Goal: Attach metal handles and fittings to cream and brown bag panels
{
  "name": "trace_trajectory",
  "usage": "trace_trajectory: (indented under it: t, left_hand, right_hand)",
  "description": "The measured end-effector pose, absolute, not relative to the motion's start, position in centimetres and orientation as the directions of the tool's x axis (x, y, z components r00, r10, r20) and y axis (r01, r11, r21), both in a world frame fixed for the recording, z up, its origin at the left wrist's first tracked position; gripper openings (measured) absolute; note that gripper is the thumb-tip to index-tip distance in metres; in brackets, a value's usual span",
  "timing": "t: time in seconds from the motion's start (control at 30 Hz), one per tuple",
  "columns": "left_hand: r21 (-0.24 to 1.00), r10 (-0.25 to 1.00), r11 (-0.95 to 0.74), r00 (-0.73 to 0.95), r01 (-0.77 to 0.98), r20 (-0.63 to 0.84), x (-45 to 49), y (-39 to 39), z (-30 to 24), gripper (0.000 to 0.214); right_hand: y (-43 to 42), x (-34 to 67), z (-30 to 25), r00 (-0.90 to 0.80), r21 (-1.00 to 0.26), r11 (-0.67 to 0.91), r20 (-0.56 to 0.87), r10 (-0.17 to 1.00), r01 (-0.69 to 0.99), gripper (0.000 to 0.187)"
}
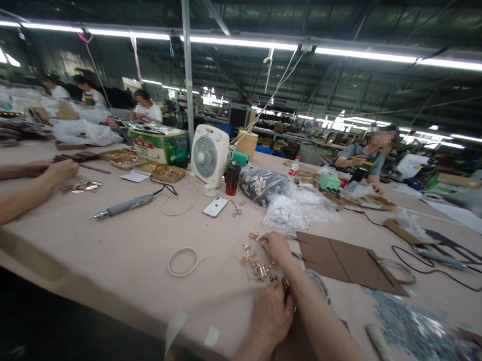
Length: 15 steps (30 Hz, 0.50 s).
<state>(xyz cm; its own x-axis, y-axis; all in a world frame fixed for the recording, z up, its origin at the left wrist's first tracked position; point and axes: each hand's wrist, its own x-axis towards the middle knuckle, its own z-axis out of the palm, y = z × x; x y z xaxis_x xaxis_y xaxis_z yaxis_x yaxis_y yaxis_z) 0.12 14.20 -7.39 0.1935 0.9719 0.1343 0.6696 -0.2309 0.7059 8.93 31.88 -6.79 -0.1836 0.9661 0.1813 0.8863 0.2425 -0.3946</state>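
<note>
My left hand [270, 311] is closed near the table's front edge, its fingers wrapped at the upper end of a brown leather-like piece [294, 344] that lies partly under my right forearm. A brownish, shiny bit shows at its fingertips, too small to make out. My right hand [277, 247] reaches past it to loose gold metal fittings [253, 263]. Its fingers are bent together at the back of that pile; whatever they pinch is hidden. To the right of my right hand lies a flat brown panel [346, 258] with a crease across it and thin metal tools at its left edge.
A roll of white tape [183, 261], a phone [215, 206], a fan [210, 156], a dark tumbler [233, 178] and plastic bags [285, 210] stand or lie around. A corded grey tool [125, 206] is at left, near a co-worker's hands [60, 171]. Grey pieces [410, 328] lie at right.
</note>
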Motion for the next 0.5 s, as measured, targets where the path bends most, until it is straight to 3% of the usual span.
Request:
trace_trajectory:
  t: [0.2,0.37,0.4,0.5]
  left_hand:
    - [0.677,0.966,-0.259,0.193,0.689,0.173,0.5,14.6,-8.1,0.024]
    - [0.719,0.967,-0.256,0.184,0.646,0.178,1.1,14.8,-8.4,0.028]
    - [0.724,0.963,-0.268,0.190,0.636,0.190,1.3,15.0,-8.5,0.030]
    - [0.726,0.958,-0.287,0.168,0.625,0.234,2.0,15.6,-9.1,0.032]
  right_hand:
    - [30.3,8.9,-6.1,-0.132,-0.548,0.294,0.315,0.940,0.783,0.012]
    - [28.1,11.0,-4.5,0.125,-0.730,0.256,0.424,0.897,0.634,0.027]
    - [27.6,11.9,-4.0,0.191,-0.776,0.253,0.430,0.882,0.577,0.031]
    - [25.3,15.7,-2.6,0.418,-0.921,0.341,0.389,0.821,0.187,0.040]
